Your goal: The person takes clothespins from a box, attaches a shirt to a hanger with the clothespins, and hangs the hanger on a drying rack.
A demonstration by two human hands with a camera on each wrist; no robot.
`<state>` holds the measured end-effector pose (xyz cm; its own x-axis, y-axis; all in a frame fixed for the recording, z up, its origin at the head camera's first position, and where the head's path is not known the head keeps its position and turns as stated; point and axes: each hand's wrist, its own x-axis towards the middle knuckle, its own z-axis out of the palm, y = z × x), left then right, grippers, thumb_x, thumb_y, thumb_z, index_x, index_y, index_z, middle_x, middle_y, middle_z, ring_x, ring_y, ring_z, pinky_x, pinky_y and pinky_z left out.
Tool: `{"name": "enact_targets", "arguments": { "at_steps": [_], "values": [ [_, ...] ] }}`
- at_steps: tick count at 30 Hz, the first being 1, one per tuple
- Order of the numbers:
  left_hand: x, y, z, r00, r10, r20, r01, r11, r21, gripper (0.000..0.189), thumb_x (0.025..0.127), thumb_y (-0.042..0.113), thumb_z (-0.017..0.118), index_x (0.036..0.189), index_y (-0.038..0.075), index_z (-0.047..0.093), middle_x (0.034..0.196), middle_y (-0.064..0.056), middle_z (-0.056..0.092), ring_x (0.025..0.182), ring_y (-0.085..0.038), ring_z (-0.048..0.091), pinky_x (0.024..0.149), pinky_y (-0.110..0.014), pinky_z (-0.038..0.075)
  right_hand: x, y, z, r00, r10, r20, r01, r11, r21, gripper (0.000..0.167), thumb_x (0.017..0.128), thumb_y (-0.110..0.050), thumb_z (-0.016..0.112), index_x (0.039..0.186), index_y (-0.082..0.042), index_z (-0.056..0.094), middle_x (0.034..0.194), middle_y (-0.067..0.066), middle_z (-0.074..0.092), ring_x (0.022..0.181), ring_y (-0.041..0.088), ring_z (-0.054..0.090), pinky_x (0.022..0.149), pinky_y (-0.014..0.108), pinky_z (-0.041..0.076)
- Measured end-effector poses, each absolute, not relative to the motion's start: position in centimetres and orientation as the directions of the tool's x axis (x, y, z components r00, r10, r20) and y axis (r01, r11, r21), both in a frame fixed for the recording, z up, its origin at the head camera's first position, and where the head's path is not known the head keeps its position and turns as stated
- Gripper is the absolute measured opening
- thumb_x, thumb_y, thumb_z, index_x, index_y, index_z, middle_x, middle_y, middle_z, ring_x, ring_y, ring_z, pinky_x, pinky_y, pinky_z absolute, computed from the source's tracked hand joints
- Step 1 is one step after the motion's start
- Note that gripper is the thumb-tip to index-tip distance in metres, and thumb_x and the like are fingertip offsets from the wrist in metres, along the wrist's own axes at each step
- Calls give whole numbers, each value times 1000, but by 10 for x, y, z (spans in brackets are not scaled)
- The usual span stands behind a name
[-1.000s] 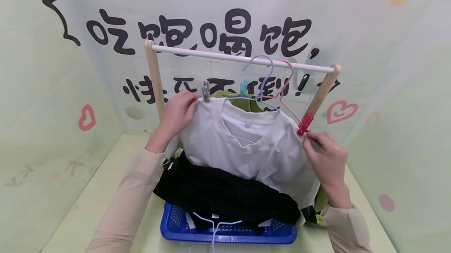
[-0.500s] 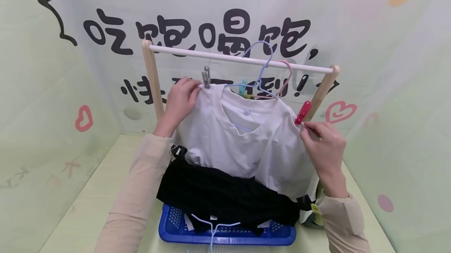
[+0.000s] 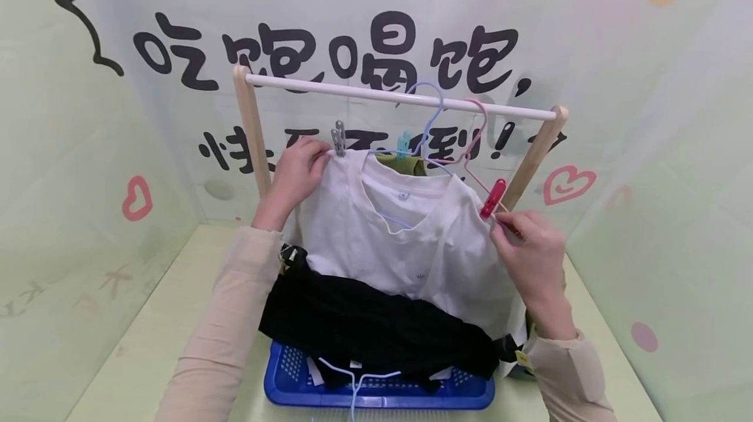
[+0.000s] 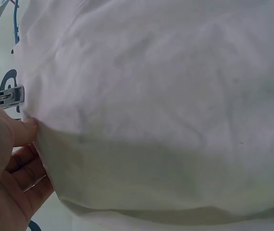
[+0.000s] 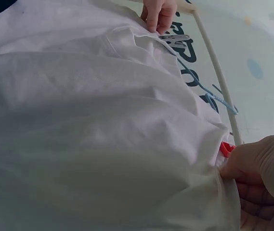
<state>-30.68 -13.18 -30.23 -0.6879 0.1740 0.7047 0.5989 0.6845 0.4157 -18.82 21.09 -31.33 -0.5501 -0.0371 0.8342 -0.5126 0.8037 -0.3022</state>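
Observation:
A white T-shirt (image 3: pixel 406 245) on a blue wire hanger (image 3: pixel 434 123) is stretched between both hands below the rack's white bar (image 3: pixel 353 90). My left hand (image 3: pixel 297 170) pinches one shoulder next to a grey clothespin (image 3: pixel 338 139). At the other shoulder my right hand (image 3: pixel 532 259) pinches the cloth beside a red clothespin (image 3: pixel 493 198). The hanger's hook overlaps the bar in the head view. The left wrist view shows the thumb (image 4: pixel 23 130) on the cloth's edge. Behind the shirt, a green garment (image 3: pixel 406 164) hangs on a pink hanger (image 3: pixel 475 125) with a teal clothespin (image 3: pixel 403 145).
A blue basket (image 3: pixel 376 398) stands in front, with black clothing (image 3: pixel 376 321) over it and a light blue hanger (image 3: pixel 354 383) at its front. Wooden posts (image 3: pixel 532 157) hold up the bar. A printed curtain (image 3: pixel 176 115) surrounds the pale table (image 3: pixel 165 317).
Both hands lifted the shirt and its hanger, then lowered them a little and shifted them slightly left. The hook rose above the bar and has come down again.

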Motion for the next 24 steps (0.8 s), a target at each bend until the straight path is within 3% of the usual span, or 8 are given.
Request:
{"name": "enact_targets", "arguments": {
  "at_steps": [6,9,13,24],
  "values": [
    [-308,-133,-308,-718,184,671,577,696,427,13,87,-2,57,96,-8,66,98,-22,62,90,-35,59,80,-45,47,-189,211,-323,-530,-68,845,-535,800,-271,6,73,8,70,78,5,70,73,14,64,65,25,62,71,4,39],
    [-311,-132,-311,-728,186,660,573,694,437,13,87,-2,57,96,-8,65,98,-22,62,89,-34,59,80,-44,47,-190,210,-326,-523,-68,850,-534,803,-265,7,72,7,71,78,4,70,72,14,64,65,24,61,65,17,48],
    [-314,-131,-313,-748,186,637,561,689,459,13,87,-3,57,97,-8,65,99,-23,62,91,-34,59,82,-43,47,-191,211,-328,-531,-64,845,-524,808,-269,7,73,7,71,80,4,70,72,14,63,65,25,60,60,35,50],
    [-324,-130,-316,-810,189,555,531,638,558,21,89,1,56,107,-9,60,106,-24,60,101,-35,55,94,-43,41,-194,213,-332,-540,-53,840,-516,809,-281,9,74,7,72,83,6,69,76,16,63,69,28,61,64,41,52]
  ]
}}
